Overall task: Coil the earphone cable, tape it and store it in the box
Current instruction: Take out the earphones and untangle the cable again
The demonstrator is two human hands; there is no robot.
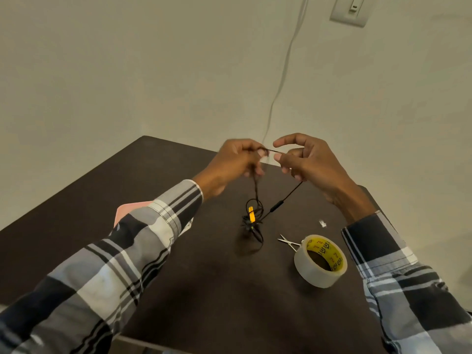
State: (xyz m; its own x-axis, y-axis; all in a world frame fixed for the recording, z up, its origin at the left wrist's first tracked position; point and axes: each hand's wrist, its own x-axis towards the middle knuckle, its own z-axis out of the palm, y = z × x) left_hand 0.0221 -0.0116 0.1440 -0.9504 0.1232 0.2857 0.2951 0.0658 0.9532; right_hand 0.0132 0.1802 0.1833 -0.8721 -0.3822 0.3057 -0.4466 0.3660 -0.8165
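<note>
Left hand [233,159] and right hand [304,159] pinching cable [274,152] taut between them, remainder hanging to surface [178,251] centre, tape [320,261] near right edge.

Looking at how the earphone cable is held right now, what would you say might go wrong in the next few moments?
1. Both hands, left hand and right hand, pinch only a short stretch of the earphone cable; the rest hangs in a loose bundle near the table, so it may knot while being coiled.
2. The scissors lie partly behind the tape roll, near the right sleeve, which might knock them.
3. A pink object, possibly the box, sits mostly hidden under the left sleeve.
</note>
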